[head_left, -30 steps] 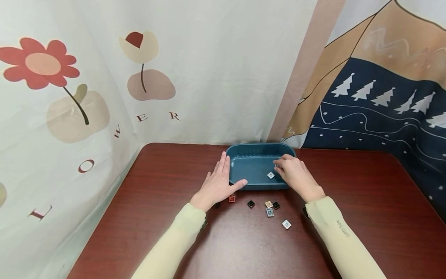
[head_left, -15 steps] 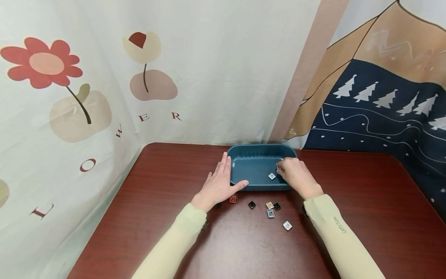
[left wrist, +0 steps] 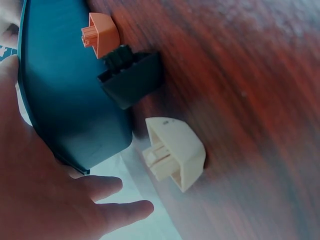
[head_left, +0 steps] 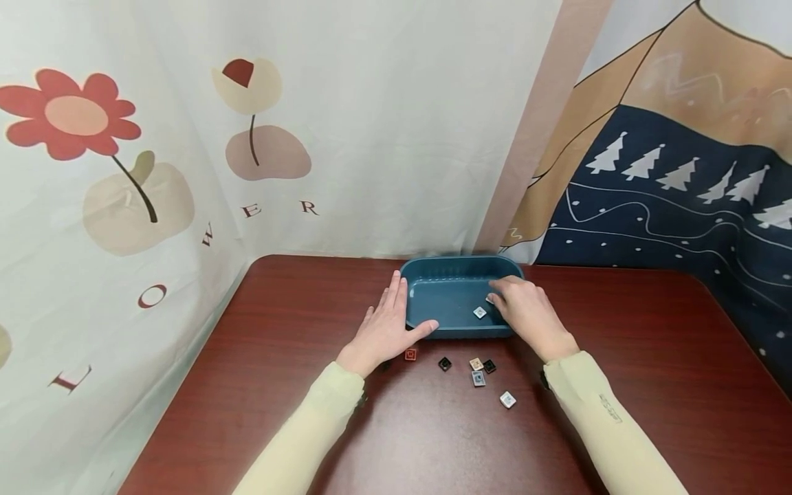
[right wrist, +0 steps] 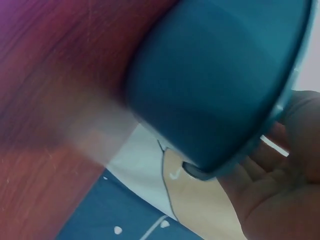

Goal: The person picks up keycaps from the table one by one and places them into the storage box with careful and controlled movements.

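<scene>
A teal tray stands at the table's back edge. My left hand lies along its left end with straight fingers, the thumb on the front rim. My right hand reaches over the right side; its index finger and thumb are parted. Right at the thumb tip shows a small white keycap, partly covered. Another white keycap lies nearby on the tray floor. In the left wrist view, an orange keycap, a black keycap and a cream keycap lie beside the tray.
In front of the tray are several keycaps, among them a red one, a beige one, a blue-grey one and a white one. A printed curtain hangs right behind the dark red table.
Half a second ago my right fingertips were close together, low in the tray. The index finger and thumb have since parted, with the white keycap at the thumb tip. My left hand keeps its place.
</scene>
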Available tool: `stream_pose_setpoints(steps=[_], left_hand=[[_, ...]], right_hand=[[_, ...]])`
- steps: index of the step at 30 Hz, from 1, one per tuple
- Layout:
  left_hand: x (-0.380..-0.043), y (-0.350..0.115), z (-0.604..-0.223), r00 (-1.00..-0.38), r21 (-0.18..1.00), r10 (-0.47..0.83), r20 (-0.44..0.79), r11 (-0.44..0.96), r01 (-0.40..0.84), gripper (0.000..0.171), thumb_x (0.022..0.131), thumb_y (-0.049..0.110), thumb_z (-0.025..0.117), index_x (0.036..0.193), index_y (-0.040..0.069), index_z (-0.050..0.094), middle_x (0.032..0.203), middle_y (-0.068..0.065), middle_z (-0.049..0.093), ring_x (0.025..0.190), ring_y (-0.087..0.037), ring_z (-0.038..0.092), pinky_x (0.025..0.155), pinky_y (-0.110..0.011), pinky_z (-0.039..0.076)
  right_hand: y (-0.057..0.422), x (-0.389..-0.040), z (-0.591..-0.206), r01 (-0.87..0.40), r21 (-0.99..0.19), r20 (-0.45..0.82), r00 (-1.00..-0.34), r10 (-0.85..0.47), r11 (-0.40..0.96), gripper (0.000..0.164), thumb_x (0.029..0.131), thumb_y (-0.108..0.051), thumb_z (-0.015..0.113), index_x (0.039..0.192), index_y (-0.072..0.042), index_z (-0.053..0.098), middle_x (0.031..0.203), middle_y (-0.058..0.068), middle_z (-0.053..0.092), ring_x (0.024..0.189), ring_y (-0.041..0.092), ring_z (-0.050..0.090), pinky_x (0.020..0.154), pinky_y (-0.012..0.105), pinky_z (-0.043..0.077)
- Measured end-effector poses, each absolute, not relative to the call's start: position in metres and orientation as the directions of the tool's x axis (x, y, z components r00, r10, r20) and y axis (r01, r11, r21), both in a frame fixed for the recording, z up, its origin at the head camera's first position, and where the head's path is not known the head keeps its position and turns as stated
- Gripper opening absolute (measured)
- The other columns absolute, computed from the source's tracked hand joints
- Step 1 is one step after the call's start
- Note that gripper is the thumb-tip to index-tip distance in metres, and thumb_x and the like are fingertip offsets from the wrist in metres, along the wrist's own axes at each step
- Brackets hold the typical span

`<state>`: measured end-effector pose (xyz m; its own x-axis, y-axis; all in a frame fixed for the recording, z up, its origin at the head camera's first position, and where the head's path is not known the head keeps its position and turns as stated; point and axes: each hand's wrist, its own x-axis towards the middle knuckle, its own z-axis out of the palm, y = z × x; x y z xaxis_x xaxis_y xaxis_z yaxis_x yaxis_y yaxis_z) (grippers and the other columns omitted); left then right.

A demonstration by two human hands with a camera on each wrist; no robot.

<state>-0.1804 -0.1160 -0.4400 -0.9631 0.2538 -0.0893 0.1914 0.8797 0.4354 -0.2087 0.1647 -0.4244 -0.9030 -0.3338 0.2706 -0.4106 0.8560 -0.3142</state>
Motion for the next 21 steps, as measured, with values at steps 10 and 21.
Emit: stream_pose_setpoints(steps=[10,21], left_hand=[[-0.18,-0.117,-0.438,-0.961,0.436,0.26,-0.09,0.878,0.197,0.113,0.092,0.08,0.049,0.167,0.008,0.003,0.174,-0.002,-0.012,0.158,-0.032,0.015,0.119,-0.065,0.022],[-0.18,-0.117,-0.438,-0.961,0.429,0.261,-0.091,0.881,0.198,0.113,0.093,0.08,0.049,0.167,0.008,0.003,0.174,-0.001,-0.012,0.158,-0.031,0.014,0.12,-0.064,0.022]], right_hand=[[0.171,-0.182,-0.413,-0.463,-0.234,0.393,-0.849,-0.352,0.855,0.036,0.1,-0.025,0.07,0.127,-0.001,0.073,0.128,0.02,0.069,0.121,0.04,0.063,0.103,0.059,0.048],[0.177,-0.145,-0.412,-0.505,-0.239,0.397,-0.83,-0.391,0.829,0.044,0.095,-0.03,0.076,0.132,-0.006,0.072,0.136,0.017,0.065,0.123,0.04,0.061,0.101,0.062,0.047]])
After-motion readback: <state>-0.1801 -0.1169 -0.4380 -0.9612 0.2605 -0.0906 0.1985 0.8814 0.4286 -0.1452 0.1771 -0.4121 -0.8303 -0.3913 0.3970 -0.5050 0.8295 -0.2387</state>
